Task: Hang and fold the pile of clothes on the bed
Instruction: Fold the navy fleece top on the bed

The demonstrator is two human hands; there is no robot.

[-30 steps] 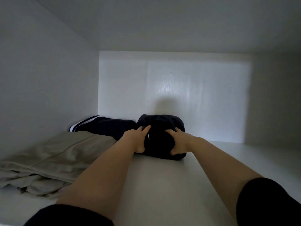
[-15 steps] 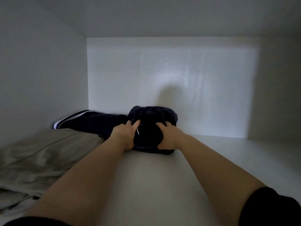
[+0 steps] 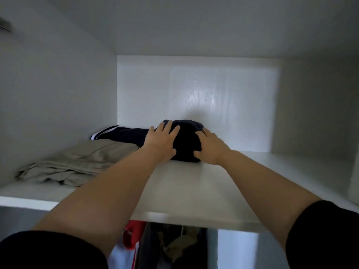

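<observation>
A: Nearest, at the bottom centre of the frame, hanging clothes (image 3: 174,247) show under the front edge of a white shelf (image 3: 194,216). What lies farther in?

B: On the left of the shelf a beige garment (image 3: 81,164) lies loosely folded. Past it, at the centre, both arms reach to a dark folded bundle (image 3: 186,140) that sits on the shelf.

A: How do the hands hold it?

B: The left hand (image 3: 162,141) lies flat on top, fingers straight and spread. The right hand (image 3: 210,147) cups the right end, fingers bent around it and thumb on the near side.

A: So the step looks like seating it in place.

B: Probably. Done well, the person presses down evenly so the folds stay together, and lines it up beside the striped dark garment (image 3: 120,132) touching its left side, just short of the back wall (image 3: 194,90). Letting go gently should stop it springing open.
</observation>
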